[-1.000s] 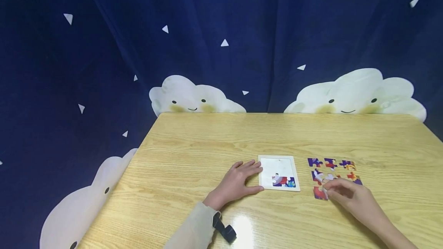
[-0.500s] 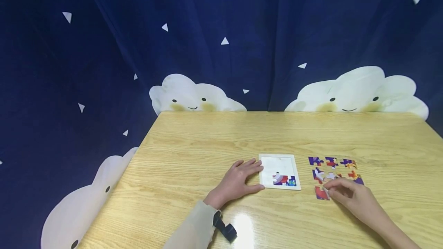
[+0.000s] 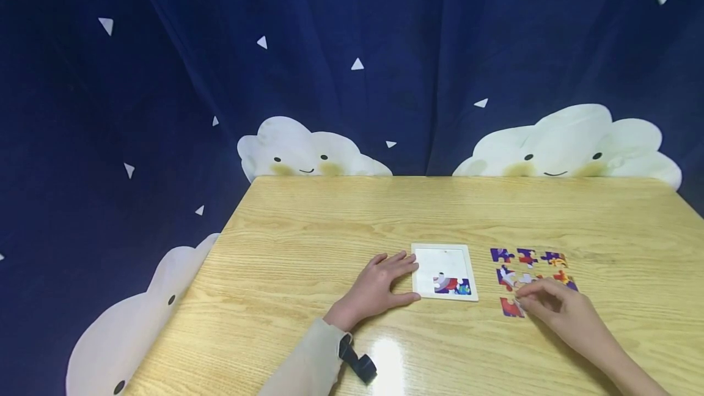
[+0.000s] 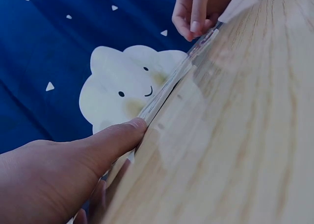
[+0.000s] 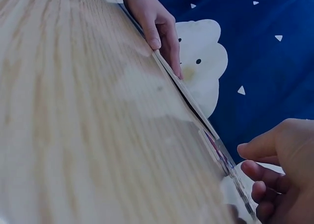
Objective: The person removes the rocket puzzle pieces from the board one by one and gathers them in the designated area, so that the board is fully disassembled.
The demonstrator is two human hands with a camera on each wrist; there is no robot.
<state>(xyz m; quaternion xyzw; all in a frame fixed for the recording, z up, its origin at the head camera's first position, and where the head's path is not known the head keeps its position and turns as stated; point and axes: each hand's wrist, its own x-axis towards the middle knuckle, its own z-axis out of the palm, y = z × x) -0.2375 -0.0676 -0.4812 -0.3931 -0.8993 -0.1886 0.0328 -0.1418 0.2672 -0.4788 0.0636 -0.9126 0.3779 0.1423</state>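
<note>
My left hand [image 3: 376,292] rests at the left side of a white square puzzle tray [image 3: 472,274], fingertips and thumb right at its rim, fingers spread. Joined jigsaw pieces [image 3: 452,286] with a red, grey and blue print lie in the tray's lower right. My right hand [image 3: 566,313] is bent over the loose pieces to the right, thumb and index fingertips close together beside a red corner piece [image 3: 512,307]. In the right wrist view, the right hand [image 5: 287,170] shows loosely bent fingers with nothing visible between them. It hides some of the pieces.
Several loose jigsaw pieces [image 3: 527,256] lie in rough rows right of the tray. The wooden table [image 3: 330,212] runs back to a dark blue curtain [image 3: 352,29] printed with clouds. A black strap [image 3: 357,359] hangs from the left wrist.
The head view has tilted very slightly, and the right fingertips have shifted a touch over the loose pieces. The left hand keeps its place at the tray.
</note>
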